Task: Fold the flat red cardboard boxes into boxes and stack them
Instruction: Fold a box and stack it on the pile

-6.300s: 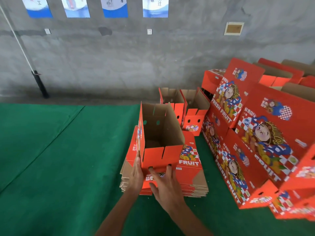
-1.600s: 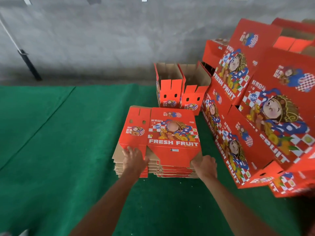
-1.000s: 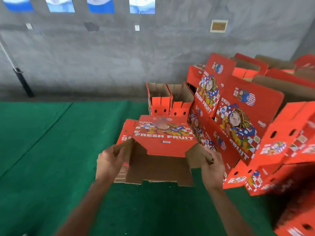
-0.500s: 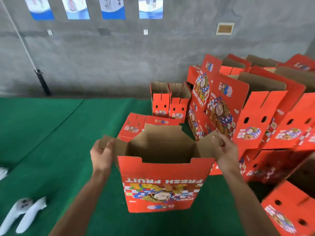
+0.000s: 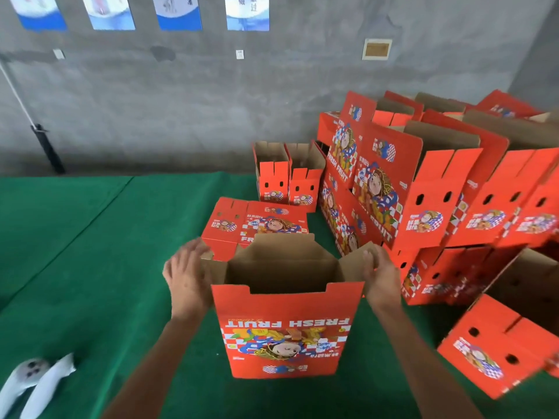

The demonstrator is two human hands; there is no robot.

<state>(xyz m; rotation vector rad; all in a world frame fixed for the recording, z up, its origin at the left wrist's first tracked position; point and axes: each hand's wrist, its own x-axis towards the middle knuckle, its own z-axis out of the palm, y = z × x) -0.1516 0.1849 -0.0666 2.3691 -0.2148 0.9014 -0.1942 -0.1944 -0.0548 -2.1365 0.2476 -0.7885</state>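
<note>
The red box (image 5: 284, 328), lifted off the flat stack (image 5: 257, 220) behind it, now stands opened upside down; my left hand (image 5: 187, 276) has loosened beside its flap, my right hand (image 5: 379, 275) pinches the other, ready for folding.

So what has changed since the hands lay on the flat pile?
The top flat was lifted off the pile, opened into a box and turned upside down. The right hand grips its side flap; the left hand has opened beside the other flap. The stacked boxes on the right stayed.
</note>
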